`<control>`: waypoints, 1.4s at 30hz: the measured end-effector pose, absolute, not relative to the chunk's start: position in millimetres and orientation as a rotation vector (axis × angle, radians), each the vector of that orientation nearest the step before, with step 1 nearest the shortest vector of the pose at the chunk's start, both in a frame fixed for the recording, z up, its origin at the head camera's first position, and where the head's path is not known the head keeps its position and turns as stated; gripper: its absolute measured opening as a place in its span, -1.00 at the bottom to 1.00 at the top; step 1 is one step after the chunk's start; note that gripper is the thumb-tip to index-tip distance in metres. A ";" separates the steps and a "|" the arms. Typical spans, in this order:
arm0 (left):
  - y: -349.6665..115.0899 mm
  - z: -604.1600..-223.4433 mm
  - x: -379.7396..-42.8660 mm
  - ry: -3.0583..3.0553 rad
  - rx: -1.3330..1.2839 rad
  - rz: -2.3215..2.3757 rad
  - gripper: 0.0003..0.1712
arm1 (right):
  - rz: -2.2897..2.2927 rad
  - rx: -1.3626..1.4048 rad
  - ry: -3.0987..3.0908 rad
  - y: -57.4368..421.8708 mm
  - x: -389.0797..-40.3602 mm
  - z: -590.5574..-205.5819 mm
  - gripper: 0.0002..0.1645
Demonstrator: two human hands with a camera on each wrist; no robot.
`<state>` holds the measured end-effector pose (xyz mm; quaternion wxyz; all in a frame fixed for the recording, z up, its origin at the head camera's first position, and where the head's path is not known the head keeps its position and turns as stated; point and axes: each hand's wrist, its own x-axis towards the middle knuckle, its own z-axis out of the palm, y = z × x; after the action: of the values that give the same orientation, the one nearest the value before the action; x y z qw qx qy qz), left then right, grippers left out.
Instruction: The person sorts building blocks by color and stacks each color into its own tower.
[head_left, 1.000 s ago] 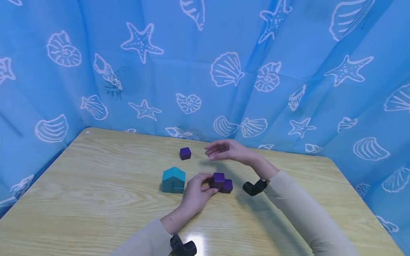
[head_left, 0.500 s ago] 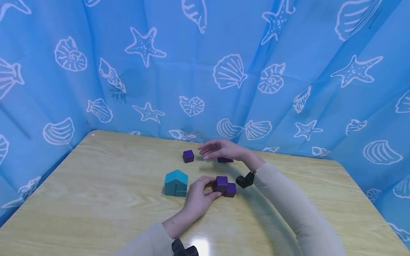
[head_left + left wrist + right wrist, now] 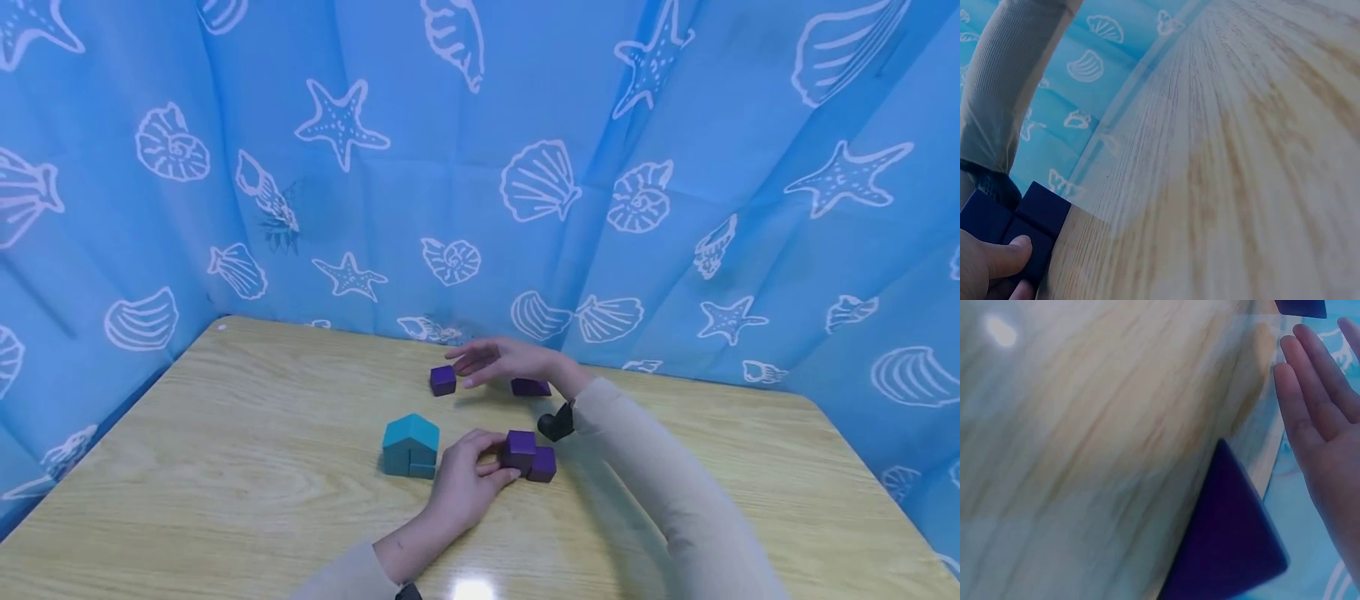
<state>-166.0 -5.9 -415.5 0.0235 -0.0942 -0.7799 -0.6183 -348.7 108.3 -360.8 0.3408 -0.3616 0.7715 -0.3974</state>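
Observation:
My left hand grips a small cluster of purple blocks on the table, thumb on the near side. One block sits on top of another, and a purple cube stands against their right side. In the left wrist view the thumb presses on the face of a dark block. Over the back of the table, my right hand has loosely extended fingers and holds nothing. Its fingertips are close to a lone purple cube. Below its wrist lies a purple triangular block, large in the right wrist view.
Left of my left hand stands a teal house-shaped block stack with a peaked top. The wooden table ends at a blue curtain printed with white shells and starfish.
My right hand has moved left toward the lone purple cube, bringing the triangular block behind it into sight. My left hand keeps its grip on the purple blocks.

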 end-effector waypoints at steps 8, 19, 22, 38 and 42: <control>-5.5 -414.1 -169.0 -2.405 -0.292 -1.914 -0.55 | -0.959 -0.992 2.027 96.6 -361.1 -362.6 -0.30; -3.8 -412.2 -167.6 -2.388 -0.300 -1.925 -0.56 | -0.938 -1.038 2.074 92.3 -358.7 -367.8 -0.38; -3.9 -411.3 -167.4 -2.400 -0.303 -1.904 -0.56 | -0.936 -1.024 2.116 91.8 -357.0 -366.8 -0.42; -5.7 -416.4 -164.5 -2.412 -0.293 -1.911 -0.55 | -0.921 -0.994 2.158 89.1 -351.8 -371.1 -0.48; -5.3 -415.8 -164.9 -2.417 -0.296 -1.904 -0.55 | -0.917 -0.973 2.183 92.3 -349.6 -368.8 -0.50</control>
<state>-164.9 -5.3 -415.8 0.0252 -0.0956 -0.7817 -0.6158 -349.6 92.3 -368.8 0.2866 -0.3642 0.8169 -0.3432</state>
